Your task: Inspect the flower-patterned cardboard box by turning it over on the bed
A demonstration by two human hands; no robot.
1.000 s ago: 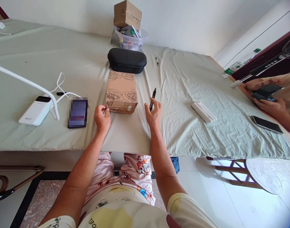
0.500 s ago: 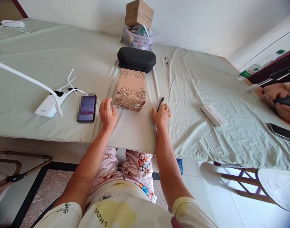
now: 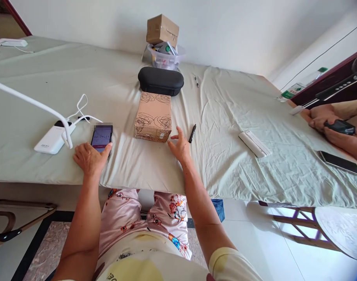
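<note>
My left hand [image 3: 92, 158] is spread at the lower end of a smartphone [image 3: 101, 136], its thumb by the phone's lower right corner and its fingers to the left. The phone lies on the cloth with its lit screen up; its lower edge is partly hidden by the hand. My right hand [image 3: 181, 146] is open, fingers apart, near the lower right corner of a cardboard box [image 3: 154, 111] scribbled with black swirls. Just right of that hand lies a black marker [image 3: 192, 133], untouched.
A black zip case [image 3: 161, 80] sits behind the box, before a clear plastic basket [image 3: 165, 60]. On the left is a white power bank [image 3: 51, 138] with cables. A white object [image 3: 254, 143] and another phone [image 3: 339, 163] lie to the right, near another person's hands [image 3: 327, 121].
My left hand has moved left from beside the box to the phone. My right hand has shifted from the marker toward the box's corner. The view has tilted slightly.
</note>
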